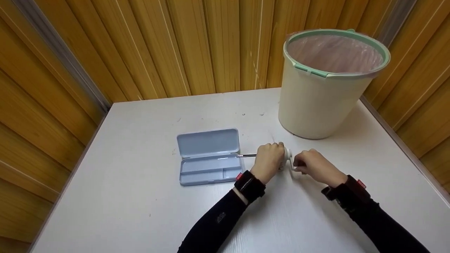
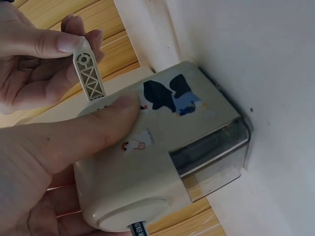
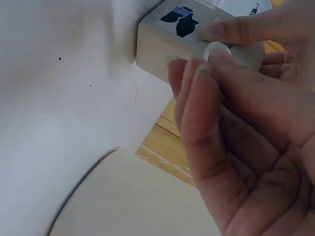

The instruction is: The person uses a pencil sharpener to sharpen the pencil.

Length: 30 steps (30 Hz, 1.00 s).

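On the white bench point(image 1: 140, 196), a left hand point(image 1: 269, 160) grips a cream pencil sharpener point(image 2: 162, 162) while the right hand point(image 1: 313, 167) pinches its crank handle point(image 2: 88, 73), beside an open blue pencil case point(image 1: 209, 156)

Head view looks down at the whole table point(image 1: 140, 196); both wrist views press close, sharing the sharpener point(image 2: 162, 162).

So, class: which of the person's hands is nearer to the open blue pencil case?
Left. The left hand grips the pencil sharpener just right of the pencil case; the right hand holds the crank farther right.
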Available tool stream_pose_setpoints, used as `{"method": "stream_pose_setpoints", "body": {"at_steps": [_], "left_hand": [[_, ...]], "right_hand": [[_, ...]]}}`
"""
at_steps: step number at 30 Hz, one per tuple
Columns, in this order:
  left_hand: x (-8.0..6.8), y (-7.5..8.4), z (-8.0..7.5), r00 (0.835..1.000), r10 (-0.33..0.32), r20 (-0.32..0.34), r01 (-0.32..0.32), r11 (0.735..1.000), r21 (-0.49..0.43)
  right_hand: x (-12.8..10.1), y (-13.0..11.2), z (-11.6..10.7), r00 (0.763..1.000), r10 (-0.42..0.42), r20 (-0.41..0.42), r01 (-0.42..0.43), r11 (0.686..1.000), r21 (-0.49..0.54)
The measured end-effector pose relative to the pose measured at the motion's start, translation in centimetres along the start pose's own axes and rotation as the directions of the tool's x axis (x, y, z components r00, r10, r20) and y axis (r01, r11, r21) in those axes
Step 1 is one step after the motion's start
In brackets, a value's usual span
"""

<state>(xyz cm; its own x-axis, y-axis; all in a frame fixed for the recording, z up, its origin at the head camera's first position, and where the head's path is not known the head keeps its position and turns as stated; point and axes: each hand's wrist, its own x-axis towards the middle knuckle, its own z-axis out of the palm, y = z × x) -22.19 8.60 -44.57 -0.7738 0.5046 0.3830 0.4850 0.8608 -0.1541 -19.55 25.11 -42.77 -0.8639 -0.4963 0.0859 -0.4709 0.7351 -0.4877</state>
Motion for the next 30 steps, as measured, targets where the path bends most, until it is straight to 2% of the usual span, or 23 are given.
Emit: {"method": "stream_pose_setpoints", "body": {"at_steps": [9, 15, 23, 30], "left_hand": [[0.1, -0.1, -0.2, 1.0, -0.005, 0.024, 0.005, 1.0, 0.005], [0.0, 0.0, -0.1, 1.0, -0.016, 0.015, 0.016, 1.0, 0.008], [-0.2, 0.1, -0.1, 1.0, -0.005, -0.016, 0.005, 1.0, 0.011], [0.0, 0.1, 0.2, 0.999, 0.021, -0.033, -0.02, 0.999, 0.028]], "right_hand": [[0.2, -0.6, -0.7, 1.0, 0.001, 0.023, -0.002, 1.0, 0.009], [0.0, -0.7, -1.2, 1.0, -0.026, 0.013, 0.026, 0.999, 0.024], [0.0, -1.2, -2.2, 0.998, -0.015, -0.068, 0.016, 1.0, 0.014], [0.2, -1.2, -1.9, 0.972, -0.015, -0.234, 0.004, 0.999, -0.05]]}}
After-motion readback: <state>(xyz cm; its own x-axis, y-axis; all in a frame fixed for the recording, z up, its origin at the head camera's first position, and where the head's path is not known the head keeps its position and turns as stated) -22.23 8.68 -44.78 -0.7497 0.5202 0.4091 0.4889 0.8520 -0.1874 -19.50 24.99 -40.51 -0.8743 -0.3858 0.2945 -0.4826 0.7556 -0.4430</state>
